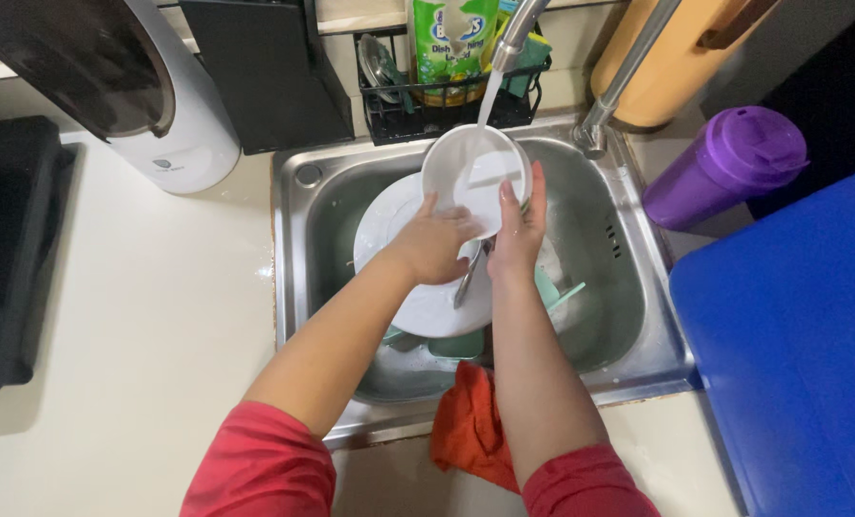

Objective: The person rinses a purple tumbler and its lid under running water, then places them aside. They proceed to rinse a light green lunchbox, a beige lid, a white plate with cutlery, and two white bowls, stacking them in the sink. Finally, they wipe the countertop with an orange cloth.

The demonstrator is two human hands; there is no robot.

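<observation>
Both hands grip a white bowl (475,177) under running water at upper centre of the frame, left hand (434,244) under it, right hand (521,230) clasping its rim: wet, likely slippery and breakable, best held by the rim.

At the top centre of the frame, a soft pouch (444,43) of dish soap stands upright in a black wire rack (418,105) behind the sink. The pouch is mostly bright green with a white and blue panel on its front and an orange-yellow band along its bottom edge; a tap partly covers its right side. In the upper left, a white dispenser (174,115) bears a small grey mark low on its front, too small to make out.
</observation>
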